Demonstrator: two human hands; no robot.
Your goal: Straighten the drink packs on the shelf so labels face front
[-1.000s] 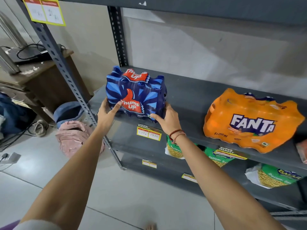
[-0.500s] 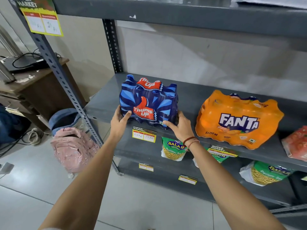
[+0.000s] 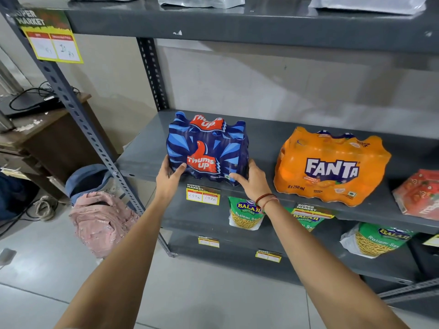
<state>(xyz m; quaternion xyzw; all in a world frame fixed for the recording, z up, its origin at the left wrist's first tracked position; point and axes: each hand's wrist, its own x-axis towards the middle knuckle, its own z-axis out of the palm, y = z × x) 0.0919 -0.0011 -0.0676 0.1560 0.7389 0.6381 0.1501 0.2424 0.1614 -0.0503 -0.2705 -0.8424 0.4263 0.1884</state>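
A blue Thums Up drink pack point(image 3: 206, 148) stands on the grey middle shelf point(image 3: 261, 136), near its front edge, with the red thumb logo facing me. My left hand point(image 3: 169, 176) grips its lower left corner and my right hand point(image 3: 250, 180) grips its lower right corner. To the right, an orange Fanta pack point(image 3: 330, 166) rests on the same shelf, label forward and slightly angled. A red pack point(image 3: 419, 194) lies at the far right edge, partly cut off.
Green Balaji snack bags point(image 3: 247, 213) sit on the shelf below, with yellow price tags point(image 3: 203, 195) on the shelf edges. Silver bags lie on the top shelf point(image 3: 237, 22). A pink backpack point(image 3: 99, 222) and a wooden desk point(image 3: 45, 131) stand left of the rack's upright post.
The Thums Up pack has turned slightly so its label faces me more squarely, both hands still holding its lower corners. My view has shifted left and back.
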